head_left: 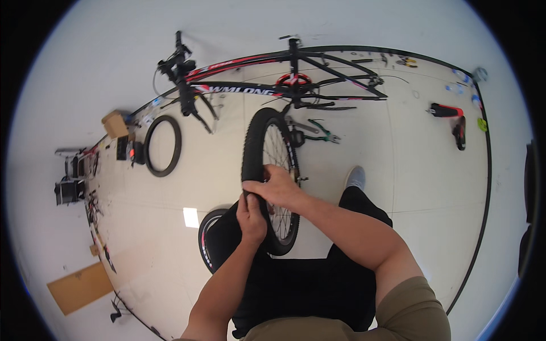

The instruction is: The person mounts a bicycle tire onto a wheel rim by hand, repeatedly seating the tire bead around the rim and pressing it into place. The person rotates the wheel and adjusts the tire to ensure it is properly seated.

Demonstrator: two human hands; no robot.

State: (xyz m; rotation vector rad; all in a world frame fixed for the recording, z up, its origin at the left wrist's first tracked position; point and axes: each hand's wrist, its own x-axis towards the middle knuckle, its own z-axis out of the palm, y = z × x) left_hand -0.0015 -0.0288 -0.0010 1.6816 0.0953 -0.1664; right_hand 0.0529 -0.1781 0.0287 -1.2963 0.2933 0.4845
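Note:
A bicycle wheel (272,148) with a black knobby tyre (256,136) stands upright in front of me, its spokes and axle showing on the right side. My left hand (251,219) grips the near part of the tyre, thumb pointing up along the tread. Just beyond it, my right hand (277,186) is closed over the tyre and rim, its thumb pressed on the tread and its fingers reaching in at the spokes. Parts of the fingers of both hands are hidden behind the tyre.
A black and red bicycle frame (239,90) lies beyond the wheel. Green-handled pliers (324,136) are right of the wheel. A loose tyre (163,146) is at the left, another wheel (206,241) beside my left leg. A black-and-red saddle (459,133) lies far right.

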